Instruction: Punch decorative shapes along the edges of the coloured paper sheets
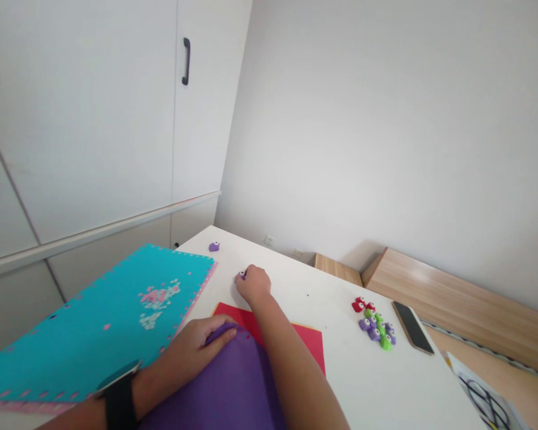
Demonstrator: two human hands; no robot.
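Observation:
My right hand (253,284) reaches out over the white table (341,364) and is closed round a small purple paper punch (241,275) that rests on the tabletop. My left hand (200,343), with a black watch on the wrist, pinches the top edge of a purple foam sheet (233,388). A red sheet (305,343) lies under the purple one. A second small purple punch (214,246) sits alone near the table's far corner.
A teal foam sheet (98,322) strewn with punched bits lies at the left, over a pink sheet. A cluster of red, green and purple punches (375,324) and a phone (413,327) lie at the right. White cupboards stand behind.

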